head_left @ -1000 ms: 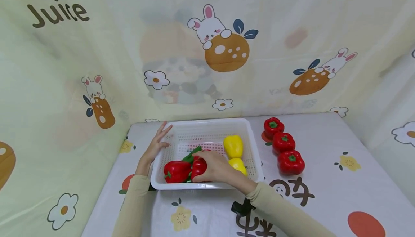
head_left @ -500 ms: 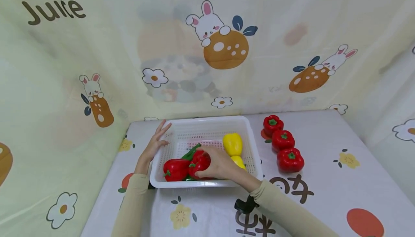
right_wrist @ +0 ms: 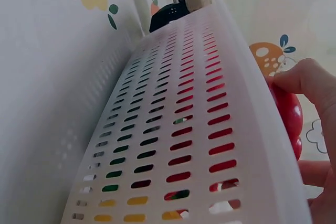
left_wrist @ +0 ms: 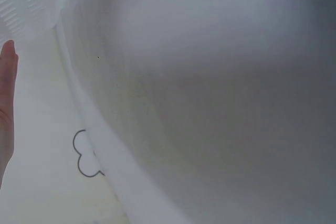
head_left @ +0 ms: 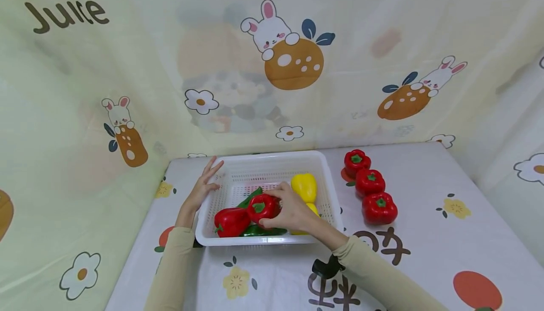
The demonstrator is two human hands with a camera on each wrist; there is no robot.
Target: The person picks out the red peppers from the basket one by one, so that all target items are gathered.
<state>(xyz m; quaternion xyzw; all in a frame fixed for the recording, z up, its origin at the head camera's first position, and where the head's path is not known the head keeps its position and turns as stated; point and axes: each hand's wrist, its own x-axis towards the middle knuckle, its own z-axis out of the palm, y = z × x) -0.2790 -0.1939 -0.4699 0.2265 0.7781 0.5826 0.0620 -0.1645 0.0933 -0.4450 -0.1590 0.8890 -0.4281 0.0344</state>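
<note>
Inside a white perforated plastic basket (head_left: pixel 272 156), my right hand (head_left: pixel 295 209) grips a red bell pepper (head_left: pixel 260 208) between thumb and fingers. That pepper also shows above the basket wall in the right wrist view, with my right hand (right_wrist: pixel 315 87) around its side. Left of it lies another red bell pepper (head_left: pixel 232 222). Slim green vegetables lie behind it (head_left: pixel 250 197) and in front of it (head_left: pixel 263 231). A yellow bell pepper (head_left: pixel 304 188) stands at the basket's right, a second partly hidden. My left hand (head_left: pixel 199 195) rests at the left rim, fingers extended.
Three red bell peppers (head_left: pixel 379 208) stand in a row on the patterned tablecloth, right of the basket. A printed curtain (head_left: pixel 340 112) encloses the back and sides. A black device (head_left: pixel 327 268) sits at the right wrist.
My right hand has turned and shifted slightly right with the red bell pepper, whose green stem now shows. More of the front green vegetable is visible. The left hand keeps its place.
</note>
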